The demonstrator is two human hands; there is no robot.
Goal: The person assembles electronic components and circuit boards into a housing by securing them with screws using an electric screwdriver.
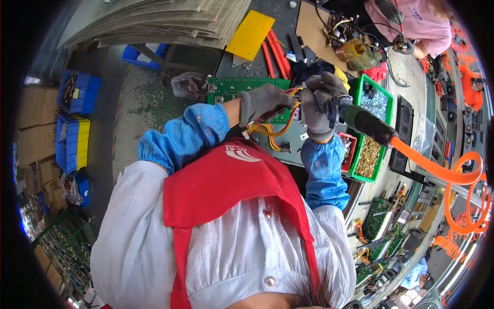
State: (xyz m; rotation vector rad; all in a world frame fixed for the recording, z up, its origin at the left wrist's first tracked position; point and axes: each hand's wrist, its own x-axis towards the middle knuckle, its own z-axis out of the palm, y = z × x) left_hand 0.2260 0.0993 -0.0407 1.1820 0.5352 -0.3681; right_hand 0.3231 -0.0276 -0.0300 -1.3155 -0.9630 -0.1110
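My left hand (265, 104), in a grey glove, is closed around a bundle of yellow, red and black wires (272, 132). Its wrist lies over a green circuit board (230, 87) on the bench. Just to the right, my grey-gloved right hand (320, 107) grips an air screwdriver (369, 123) with a dark body, held tilted. An orange coiled hose (429, 167) leads off its back end to the right. The tool's tip is hidden by my fingers. Some wire ends with white connectors hang below my left hand.
A green bin (389, 105) with silver and brass-coloured screws stands right of my right hand, beside a small red box (348, 149). Beyond lie a yellow plate (250, 35) and red strips (278, 54). Stacked grey sheets (170, 23) are far left. A co-worker in pink (424, 26) works far right.
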